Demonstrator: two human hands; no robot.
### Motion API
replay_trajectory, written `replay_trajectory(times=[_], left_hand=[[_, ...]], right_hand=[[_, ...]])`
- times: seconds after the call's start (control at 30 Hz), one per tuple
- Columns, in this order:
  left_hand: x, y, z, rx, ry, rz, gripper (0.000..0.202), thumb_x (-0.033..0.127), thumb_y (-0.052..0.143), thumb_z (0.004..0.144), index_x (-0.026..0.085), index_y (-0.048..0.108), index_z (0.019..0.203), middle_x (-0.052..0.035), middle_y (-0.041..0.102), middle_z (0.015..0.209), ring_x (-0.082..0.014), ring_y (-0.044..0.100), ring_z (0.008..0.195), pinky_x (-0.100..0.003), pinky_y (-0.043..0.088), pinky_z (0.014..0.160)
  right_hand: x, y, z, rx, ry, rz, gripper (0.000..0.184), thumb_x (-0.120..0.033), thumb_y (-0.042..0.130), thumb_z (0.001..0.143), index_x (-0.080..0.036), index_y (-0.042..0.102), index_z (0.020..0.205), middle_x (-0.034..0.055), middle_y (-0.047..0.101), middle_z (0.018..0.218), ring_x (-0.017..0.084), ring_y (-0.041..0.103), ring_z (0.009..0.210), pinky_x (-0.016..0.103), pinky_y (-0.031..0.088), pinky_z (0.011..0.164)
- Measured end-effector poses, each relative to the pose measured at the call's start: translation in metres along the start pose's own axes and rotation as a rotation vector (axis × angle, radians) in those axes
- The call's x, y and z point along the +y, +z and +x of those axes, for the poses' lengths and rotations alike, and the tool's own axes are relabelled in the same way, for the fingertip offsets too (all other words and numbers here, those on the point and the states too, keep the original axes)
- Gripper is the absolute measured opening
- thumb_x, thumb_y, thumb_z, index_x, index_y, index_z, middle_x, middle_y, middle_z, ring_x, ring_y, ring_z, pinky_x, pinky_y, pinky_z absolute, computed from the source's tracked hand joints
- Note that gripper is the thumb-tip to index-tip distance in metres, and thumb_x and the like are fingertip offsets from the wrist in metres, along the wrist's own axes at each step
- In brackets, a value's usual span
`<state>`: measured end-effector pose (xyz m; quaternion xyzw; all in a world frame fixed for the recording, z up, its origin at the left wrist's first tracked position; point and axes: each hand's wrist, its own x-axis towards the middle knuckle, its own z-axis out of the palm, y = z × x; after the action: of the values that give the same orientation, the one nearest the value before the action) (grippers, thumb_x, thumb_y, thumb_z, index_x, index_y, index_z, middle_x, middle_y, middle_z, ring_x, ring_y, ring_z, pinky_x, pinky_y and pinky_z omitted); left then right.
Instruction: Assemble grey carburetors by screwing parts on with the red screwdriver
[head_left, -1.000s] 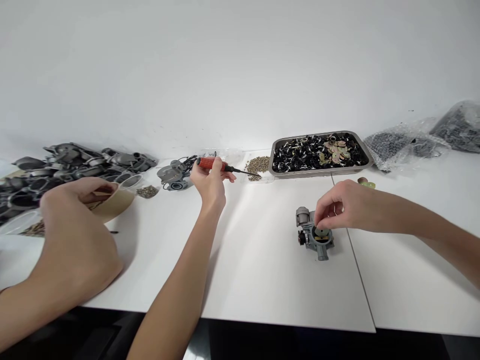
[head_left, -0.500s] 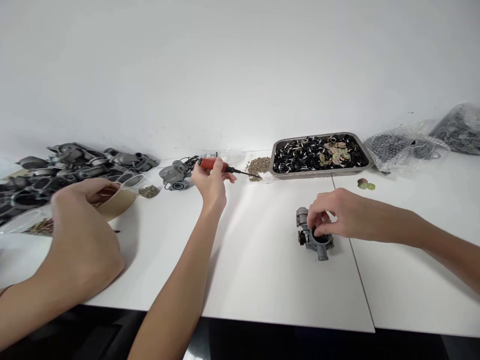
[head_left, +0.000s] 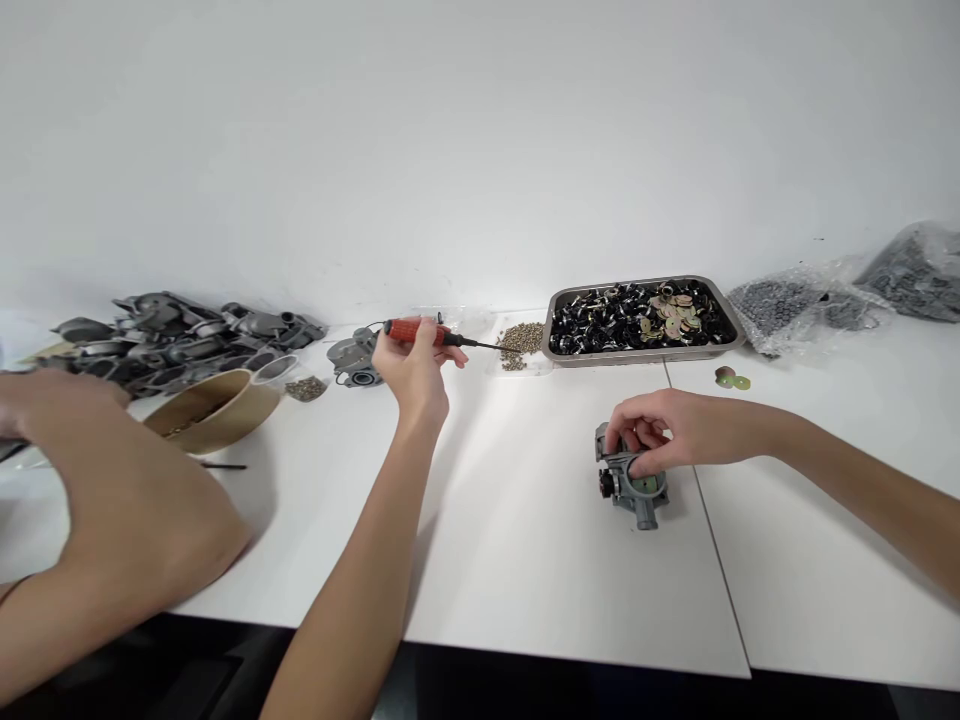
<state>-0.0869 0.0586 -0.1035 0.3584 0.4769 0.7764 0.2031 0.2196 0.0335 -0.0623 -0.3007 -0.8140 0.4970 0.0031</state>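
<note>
My left hand [head_left: 415,372] is closed around a red-handled screwdriver [head_left: 409,331]. The screwdriver's dark shaft points right, with its tip at a pile of small brass-coloured screws [head_left: 525,340]. On the white table to the right, a grey metal carburetor body [head_left: 639,505] lies with its round bore facing up. My right hand [head_left: 656,432] grips it from the top right, thumb at the rim of the bore. A greenish-gold disc [head_left: 645,484] shows inside the bore. On the carburetor's left side is a black fitting [head_left: 606,484].
A metal tray [head_left: 641,356] holds black parts and gold discs. Two loose discs [head_left: 733,379] lie to its right, near plastic bags of parts [head_left: 784,305]. At left, a co-worker's arm [head_left: 135,500] reaches past a tan bowl [head_left: 247,420] and heaped grey castings [head_left: 172,330].
The gold disc now shows in the carburetor bore, where my fingers covered a dark opening. The co-worker's hand has moved left, away from the bowl. My left hand still holds the screwdriver at the screws.
</note>
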Motion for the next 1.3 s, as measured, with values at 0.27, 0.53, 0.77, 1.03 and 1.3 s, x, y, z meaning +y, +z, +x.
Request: replay_trajectory(times=[0.27, 0.53, 0.77, 1.03, 1.3], left_hand=[[0.037, 0.019, -0.032, -0.131, 0.009, -0.102, 0.016, 0.025, 0.067, 0.075, 0.019, 0.053, 0.071, -0.0013, 0.058, 0.067, -0.0117, 0.052, 0.043, -0.027, 0.040, 0.038], [0.034, 0.037, -0.071, -0.330, -0.181, -0.079, 0.021, 0.033, 0.070, 0.074, 0.019, 0.054, 0.074, -0.0018, 0.060, 0.071, -0.0109, 0.050, 0.040, -0.030, 0.041, 0.039], [0.035, 0.039, -0.074, -0.371, -0.209, -0.070, 0.021, 0.033, 0.069, 0.076, 0.020, 0.053, 0.073, -0.0019, 0.060, 0.071, -0.0104, 0.049, 0.040, -0.030, 0.041, 0.039], [0.036, 0.039, -0.076, -0.368, -0.210, -0.105, 0.021, 0.030, 0.070, 0.075, 0.018, 0.053, 0.075, -0.0018, 0.060, 0.070, -0.0099, 0.051, 0.041, -0.026, 0.041, 0.037], [0.038, 0.040, -0.078, -0.376, -0.201, -0.141, 0.018, 0.027, 0.070, 0.076, 0.017, 0.055, 0.077, -0.0014, 0.061, 0.070, -0.0106, 0.052, 0.038, -0.026, 0.042, 0.037]], right_hand=[[0.027, -0.002, 0.017, 0.378, 0.005, 0.178, 0.039, -0.046, 0.065, 0.080, -0.016, 0.061, 0.104, 0.0065, 0.061, 0.095, 0.009, 0.055, 0.067, 0.024, 0.046, 0.063], [0.045, 0.003, 0.030, 0.489, 0.006, 0.139, 0.041, -0.038, 0.074, 0.071, -0.015, 0.067, 0.104, 0.0065, 0.067, 0.094, 0.009, 0.057, 0.066, 0.023, 0.039, 0.059], [0.036, 0.006, 0.025, 0.461, 0.029, 0.186, 0.037, -0.040, 0.074, 0.071, -0.013, 0.070, 0.097, 0.0037, 0.066, 0.072, 0.012, 0.059, 0.065, 0.025, 0.043, 0.060], [0.045, 0.006, 0.032, 0.507, 0.000, 0.191, 0.028, -0.037, 0.074, 0.071, -0.013, 0.072, 0.084, 0.0047, 0.068, 0.070, 0.011, 0.061, 0.061, 0.022, 0.047, 0.056], [0.047, 0.006, 0.035, 0.538, -0.006, 0.179, 0.025, -0.036, 0.075, 0.069, -0.014, 0.075, 0.081, 0.0036, 0.067, 0.064, 0.012, 0.061, 0.059, 0.021, 0.046, 0.054]])
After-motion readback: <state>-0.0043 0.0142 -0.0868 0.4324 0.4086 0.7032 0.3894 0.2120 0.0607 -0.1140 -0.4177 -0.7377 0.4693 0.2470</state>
